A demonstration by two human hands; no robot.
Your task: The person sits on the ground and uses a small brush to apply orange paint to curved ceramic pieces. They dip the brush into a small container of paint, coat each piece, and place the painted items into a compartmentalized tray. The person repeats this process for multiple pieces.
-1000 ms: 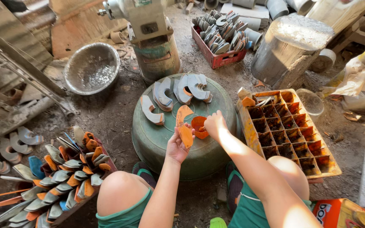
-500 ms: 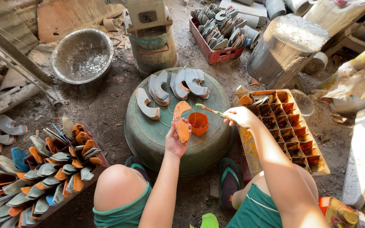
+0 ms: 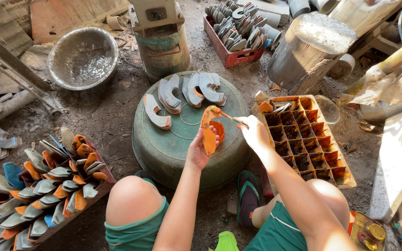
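We count two hands (image 3: pixel 200 149), one brush (image 3: pixel 231 119), one orange cup (image 3: pixel 217 131), two red crates (image 3: pixel 231 55), one metal basin (image 3: pixel 82 58).

Daylight scene, mostly open shade, exposure even across the centre. Direct sun enters at the right edge: the pale slab (image 3: pixel 398 162) is blown out and the right forearm (image 3: pixel 298 195) carries a bright warm rim. Soft shadow sits under the upturned green basin (image 3: pixel 164 148). Mild specular glare inside the metal bowl (image 3: pixel 82 58). Focus sharp throughout; no motion blur on either hand. Wide-angle bending is visible at the corners, stretching the knees and left crate (image 3: pixel 47 195)
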